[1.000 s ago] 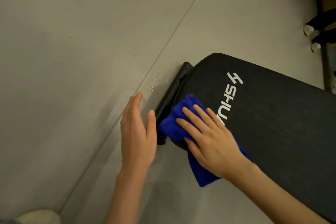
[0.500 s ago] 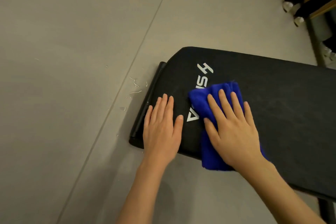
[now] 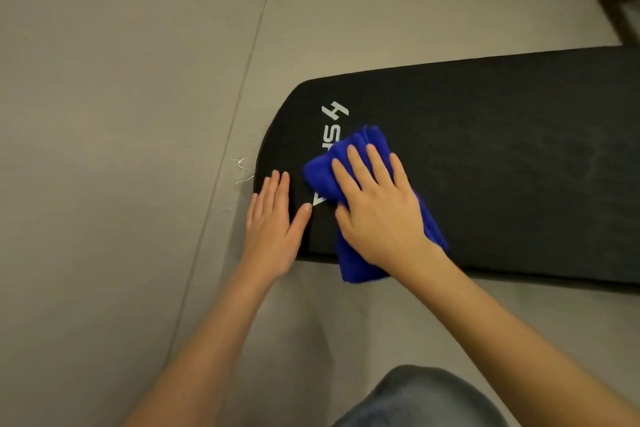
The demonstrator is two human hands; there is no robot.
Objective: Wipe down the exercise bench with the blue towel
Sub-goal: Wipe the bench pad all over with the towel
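My right hand point(image 3: 381, 215) presses the blue towel point(image 3: 356, 142) with straight fingers on the exercise bench point(image 3: 502, 156) surface, near its rounded end. My left hand point(image 3: 273, 229) lies flat just beside it; neither grip is curled.

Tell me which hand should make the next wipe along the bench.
Right. The right hand presses flat on the blue towel atop the bench pad, and most of the pad extends on that side. The left hand rests bare near the pad's end.
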